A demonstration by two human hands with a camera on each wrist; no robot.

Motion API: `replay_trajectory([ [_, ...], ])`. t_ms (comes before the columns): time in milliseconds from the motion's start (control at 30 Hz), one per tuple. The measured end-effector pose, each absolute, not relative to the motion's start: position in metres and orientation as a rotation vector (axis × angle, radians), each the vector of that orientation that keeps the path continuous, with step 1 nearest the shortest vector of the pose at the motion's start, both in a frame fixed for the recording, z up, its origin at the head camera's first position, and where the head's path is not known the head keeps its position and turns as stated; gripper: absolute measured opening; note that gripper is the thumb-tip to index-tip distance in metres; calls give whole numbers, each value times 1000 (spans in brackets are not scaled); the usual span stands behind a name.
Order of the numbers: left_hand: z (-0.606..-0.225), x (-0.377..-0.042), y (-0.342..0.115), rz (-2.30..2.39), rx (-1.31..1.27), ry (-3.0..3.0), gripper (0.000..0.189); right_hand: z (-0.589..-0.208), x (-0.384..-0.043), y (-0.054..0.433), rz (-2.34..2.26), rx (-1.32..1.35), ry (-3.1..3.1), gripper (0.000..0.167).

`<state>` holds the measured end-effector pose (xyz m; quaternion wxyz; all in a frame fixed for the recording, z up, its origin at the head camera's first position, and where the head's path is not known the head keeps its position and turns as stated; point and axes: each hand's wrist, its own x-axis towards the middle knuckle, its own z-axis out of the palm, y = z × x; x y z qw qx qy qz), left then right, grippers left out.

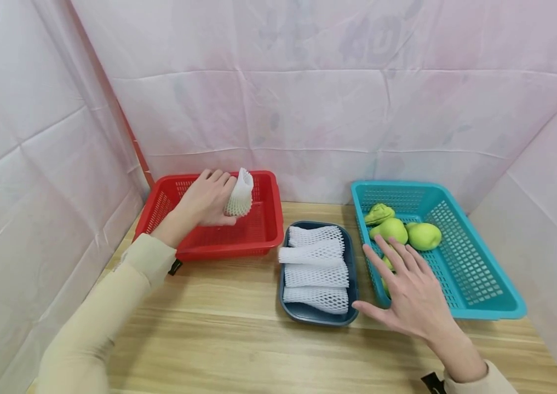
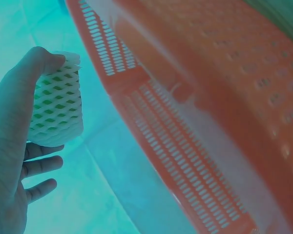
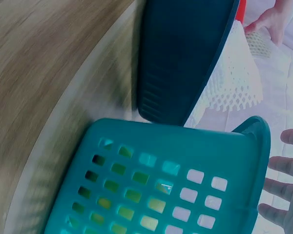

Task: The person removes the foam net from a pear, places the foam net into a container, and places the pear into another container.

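My left hand is over the red basket, gripping a white foam net sleeve. Green shows through the mesh in the left wrist view, where the thumb lies over the sleeve's upper end. Fingers spread, my right hand hovers above the near left side of the teal basket, holding nothing. Several smooth green fruits lie in that basket, partly hidden by this hand. Between the baskets, a dark blue tray holds several more foam net sleeves laid side by side.
All three containers stand on a wood-grain table. Pale cloth hangs behind them and along both sides. The red basket is close to the left cloth, the teal one close to the right. One sleeve sticks out over the tray's left rim.
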<state>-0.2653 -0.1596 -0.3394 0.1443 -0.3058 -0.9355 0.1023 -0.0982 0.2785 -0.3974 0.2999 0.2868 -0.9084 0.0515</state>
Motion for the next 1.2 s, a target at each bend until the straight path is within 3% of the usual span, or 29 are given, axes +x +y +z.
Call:
replay_trajectory([
  [1200,-371,-151,-108,-10,-968,-2348,80,-394,-104,235,794,779,-2484,91],
])
